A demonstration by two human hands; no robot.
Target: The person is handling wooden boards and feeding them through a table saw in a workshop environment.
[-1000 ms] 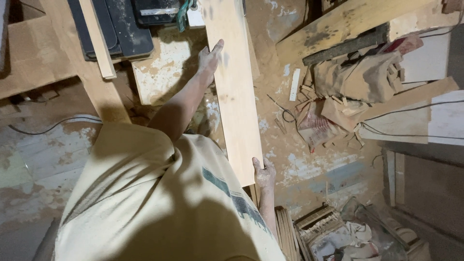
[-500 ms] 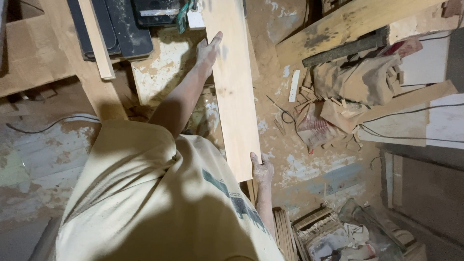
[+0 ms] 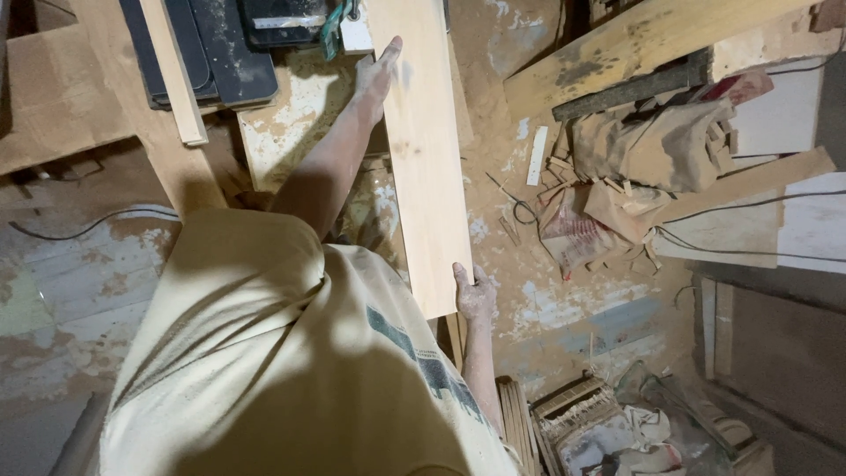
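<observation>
- Head view shows us gripping a long pale wooden board with both hands: our left hand lies flat along its far left edge near the top centre of the frame, our right hand is closed round its near corner at centre.
- The board's long axis runs from frame centre up to the top edge, far end pointing toward the dark saw machine at upper left.
- We judge the grip lopsided: the far end could dip or swing sideways.
- Scraps and a cable on the sawdust-covered floor could trip us.
</observation>
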